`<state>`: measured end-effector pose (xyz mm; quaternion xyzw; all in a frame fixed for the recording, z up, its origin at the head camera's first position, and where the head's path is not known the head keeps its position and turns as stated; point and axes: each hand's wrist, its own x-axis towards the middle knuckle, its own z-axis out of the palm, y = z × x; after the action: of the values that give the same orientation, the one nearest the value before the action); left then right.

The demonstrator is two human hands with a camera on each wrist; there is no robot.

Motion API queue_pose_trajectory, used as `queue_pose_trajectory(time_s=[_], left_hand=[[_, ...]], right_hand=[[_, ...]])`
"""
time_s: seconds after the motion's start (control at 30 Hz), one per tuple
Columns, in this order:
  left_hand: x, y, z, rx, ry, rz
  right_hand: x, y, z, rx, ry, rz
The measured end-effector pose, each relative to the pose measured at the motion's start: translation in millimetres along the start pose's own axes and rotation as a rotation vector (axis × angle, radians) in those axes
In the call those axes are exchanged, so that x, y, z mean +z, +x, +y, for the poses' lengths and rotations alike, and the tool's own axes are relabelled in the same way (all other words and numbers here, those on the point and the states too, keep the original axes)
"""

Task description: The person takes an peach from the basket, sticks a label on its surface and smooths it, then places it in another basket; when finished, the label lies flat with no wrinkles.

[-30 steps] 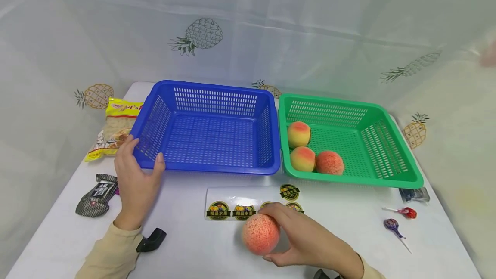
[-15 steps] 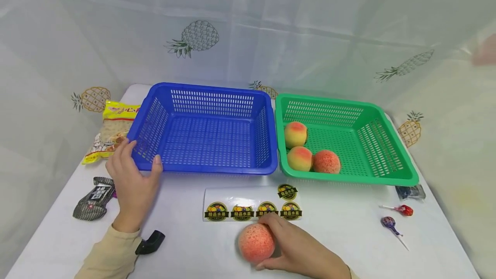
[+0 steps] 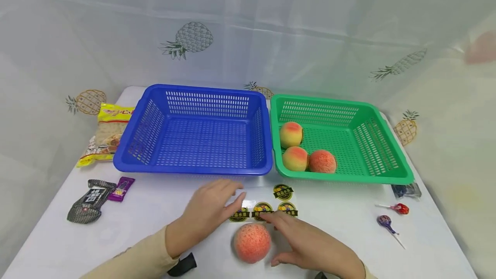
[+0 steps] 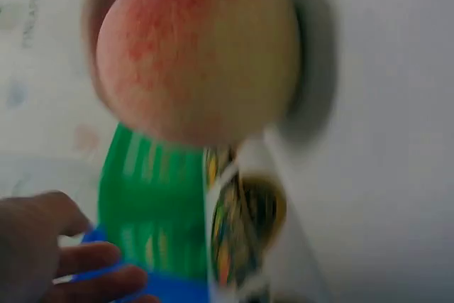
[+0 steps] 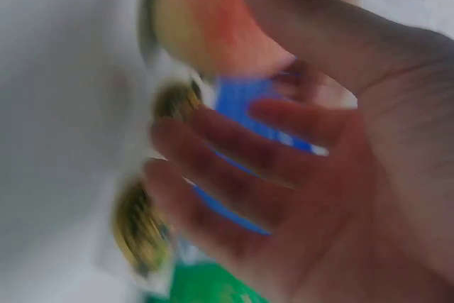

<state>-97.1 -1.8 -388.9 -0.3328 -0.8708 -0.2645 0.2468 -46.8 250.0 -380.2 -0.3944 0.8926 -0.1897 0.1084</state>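
Note:
A red, speckled peach (image 3: pixel 252 243) rests on the white table between the two hands. To its right is the right hand (image 3: pixel 310 240), fingers spread and apart from the fruit in the head view. The left hand (image 3: pixel 211 208) hovers to the peach's upper left over the sticker sheet, its fingers loosely bent and holding nothing. In the left wrist view the peach (image 4: pixel 202 54) fills the top, with the left fingers (image 4: pixel 99 282) below it. Behind the peach lies the sheet of round fruit stickers (image 3: pixel 262 211), partly hidden by the left hand.
A blue basket (image 3: pixel 193 169) stands at the back, next to a green basket (image 3: pixel 348 178) holding several peaches (image 3: pixel 296 159). Snack bag (image 3: pixel 110 134), dark wrapper (image 3: pixel 89 203) and purple candy (image 3: pixel 122 188) lie left. Lollipops (image 3: pixel 401 208) and a dark packet (image 3: pixel 407 190) lie right.
My left hand has left the blue basket's front left corner and moved right and toward me, near the peach. My right hand has let go of the peach, which sits on the table.

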Motion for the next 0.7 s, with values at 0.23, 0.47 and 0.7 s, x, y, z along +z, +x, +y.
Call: queue_pose_trajectory(time_s=[0.23,0.47,0.7], left_hand=[[46.0,25.7,9.9,-0.08,0.053,-0.43],[65.8,30.3,7.9,-0.135,0.039,-0.51],[64.2,33.0,1.1,-0.35,-0.314,-0.633]], right_hand=[[-22.8,-10,11,0.107,-0.015,0.006],[-24.6,-7,19,0.165,-0.076,0.15],[-23.9,3,26,0.196,-0.119,0.349]])
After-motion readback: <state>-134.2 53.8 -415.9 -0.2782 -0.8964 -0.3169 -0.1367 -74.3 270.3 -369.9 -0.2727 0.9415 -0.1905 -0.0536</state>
